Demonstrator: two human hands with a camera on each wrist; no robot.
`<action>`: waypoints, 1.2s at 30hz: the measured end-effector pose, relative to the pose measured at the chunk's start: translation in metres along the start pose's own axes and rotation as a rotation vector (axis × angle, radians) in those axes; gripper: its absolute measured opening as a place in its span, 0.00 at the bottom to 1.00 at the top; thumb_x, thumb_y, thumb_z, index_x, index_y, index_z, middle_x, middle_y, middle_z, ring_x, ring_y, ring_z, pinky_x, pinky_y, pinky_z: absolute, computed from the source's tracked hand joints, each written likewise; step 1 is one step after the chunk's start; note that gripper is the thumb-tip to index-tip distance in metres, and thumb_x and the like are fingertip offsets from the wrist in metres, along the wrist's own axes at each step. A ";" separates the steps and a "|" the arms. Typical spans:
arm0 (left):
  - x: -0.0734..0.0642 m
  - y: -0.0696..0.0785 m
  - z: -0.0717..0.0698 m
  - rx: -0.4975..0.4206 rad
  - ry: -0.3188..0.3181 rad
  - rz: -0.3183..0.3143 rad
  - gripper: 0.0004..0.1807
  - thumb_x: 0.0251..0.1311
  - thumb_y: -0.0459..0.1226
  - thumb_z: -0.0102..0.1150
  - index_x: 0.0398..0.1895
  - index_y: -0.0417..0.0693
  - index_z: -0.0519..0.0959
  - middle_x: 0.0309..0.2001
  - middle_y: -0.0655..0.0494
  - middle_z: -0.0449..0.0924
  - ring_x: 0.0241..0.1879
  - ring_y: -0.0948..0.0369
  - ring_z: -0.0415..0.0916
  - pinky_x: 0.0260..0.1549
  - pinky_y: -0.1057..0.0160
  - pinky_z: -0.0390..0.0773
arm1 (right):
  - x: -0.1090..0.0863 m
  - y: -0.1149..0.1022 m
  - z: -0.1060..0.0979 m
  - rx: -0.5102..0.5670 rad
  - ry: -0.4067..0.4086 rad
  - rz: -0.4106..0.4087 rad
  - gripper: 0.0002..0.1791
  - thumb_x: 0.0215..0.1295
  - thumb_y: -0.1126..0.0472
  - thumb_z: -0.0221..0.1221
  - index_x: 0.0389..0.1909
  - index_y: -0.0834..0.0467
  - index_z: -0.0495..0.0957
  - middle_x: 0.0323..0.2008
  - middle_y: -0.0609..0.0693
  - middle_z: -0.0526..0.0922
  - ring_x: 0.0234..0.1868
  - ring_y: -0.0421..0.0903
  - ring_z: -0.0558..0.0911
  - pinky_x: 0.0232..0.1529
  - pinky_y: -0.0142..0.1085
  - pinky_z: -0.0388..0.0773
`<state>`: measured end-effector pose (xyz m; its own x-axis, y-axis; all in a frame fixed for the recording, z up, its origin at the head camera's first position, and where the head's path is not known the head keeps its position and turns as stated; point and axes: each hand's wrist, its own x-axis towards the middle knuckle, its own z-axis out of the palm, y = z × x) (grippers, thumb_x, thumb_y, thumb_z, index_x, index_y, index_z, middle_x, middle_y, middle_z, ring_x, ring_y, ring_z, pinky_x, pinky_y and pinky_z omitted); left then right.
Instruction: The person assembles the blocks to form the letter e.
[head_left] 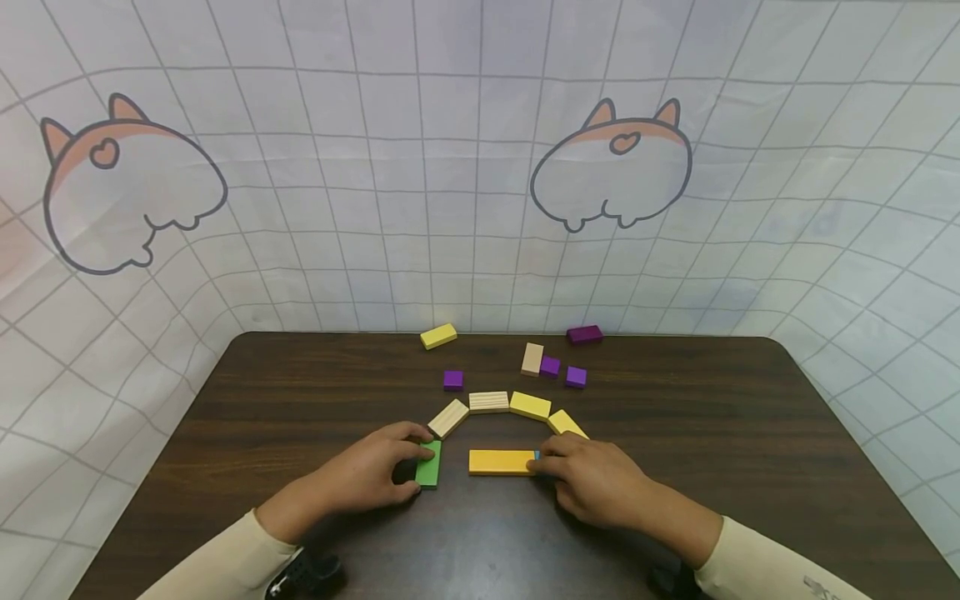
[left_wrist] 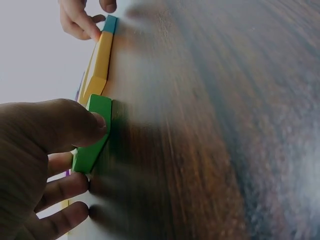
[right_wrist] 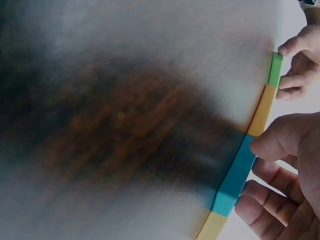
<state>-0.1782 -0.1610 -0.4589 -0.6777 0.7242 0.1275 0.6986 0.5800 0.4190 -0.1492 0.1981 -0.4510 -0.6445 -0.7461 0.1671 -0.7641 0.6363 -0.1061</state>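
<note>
Gripping the green block between thumb and fingers, the left hand stood at the left end of a curved row on the dark table. From my position, the right hand was observed grasping the blue block, thumb opposite fingers, by the right end of the amber block. That block lay flat between the hands. Two wooden blocks and two yellow blocks completed the curve.

L fingers pinch green blk; yellow blk & blue blk beyond.
</note>
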 end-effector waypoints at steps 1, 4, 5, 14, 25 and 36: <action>0.000 0.000 0.000 0.003 -0.002 0.001 0.22 0.56 0.37 0.74 0.54 0.40 0.85 0.60 0.49 0.76 0.58 0.54 0.76 0.56 0.53 0.77 | 0.000 0.000 0.000 -0.001 0.002 -0.003 0.22 0.57 0.66 0.66 0.54 0.51 0.86 0.49 0.47 0.80 0.47 0.44 0.80 0.34 0.38 0.82; 0.001 -0.001 0.002 0.006 0.000 0.001 0.22 0.56 0.37 0.73 0.55 0.40 0.85 0.60 0.50 0.76 0.58 0.55 0.75 0.56 0.53 0.77 | 0.000 -0.001 -0.001 0.000 0.004 -0.006 0.22 0.57 0.66 0.66 0.54 0.51 0.86 0.48 0.47 0.80 0.46 0.44 0.80 0.33 0.38 0.82; 0.001 -0.001 0.002 0.005 0.002 0.000 0.22 0.56 0.37 0.73 0.55 0.40 0.85 0.60 0.50 0.76 0.58 0.55 0.75 0.56 0.53 0.77 | -0.001 -0.001 -0.002 -0.001 0.004 -0.006 0.22 0.57 0.66 0.66 0.54 0.51 0.86 0.48 0.47 0.80 0.47 0.44 0.80 0.33 0.38 0.82; 0.001 0.001 -0.001 0.000 0.026 -0.025 0.22 0.57 0.39 0.74 0.55 0.44 0.85 0.59 0.51 0.76 0.58 0.55 0.74 0.56 0.52 0.77 | 0.000 -0.001 -0.002 0.001 0.000 -0.001 0.22 0.57 0.67 0.65 0.55 0.51 0.85 0.49 0.47 0.80 0.47 0.44 0.80 0.34 0.38 0.82; 0.013 -0.001 -0.003 0.157 0.082 -0.094 0.27 0.65 0.56 0.65 0.60 0.51 0.82 0.62 0.50 0.76 0.63 0.49 0.70 0.60 0.41 0.71 | -0.001 0.000 -0.002 -0.005 0.002 -0.002 0.22 0.58 0.66 0.65 0.55 0.51 0.86 0.49 0.47 0.80 0.47 0.44 0.80 0.34 0.38 0.82; 0.015 0.004 0.001 0.156 0.049 -0.110 0.26 0.66 0.55 0.64 0.58 0.49 0.83 0.56 0.52 0.78 0.59 0.50 0.72 0.57 0.42 0.73 | -0.001 -0.001 -0.002 -0.003 -0.006 0.007 0.23 0.57 0.67 0.65 0.55 0.50 0.85 0.48 0.47 0.80 0.47 0.44 0.80 0.33 0.38 0.81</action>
<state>-0.1849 -0.1476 -0.4566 -0.7596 0.6364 0.1339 0.6442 0.7081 0.2891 -0.1478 0.1985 -0.4492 -0.6501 -0.7427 0.1606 -0.7595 0.6421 -0.1046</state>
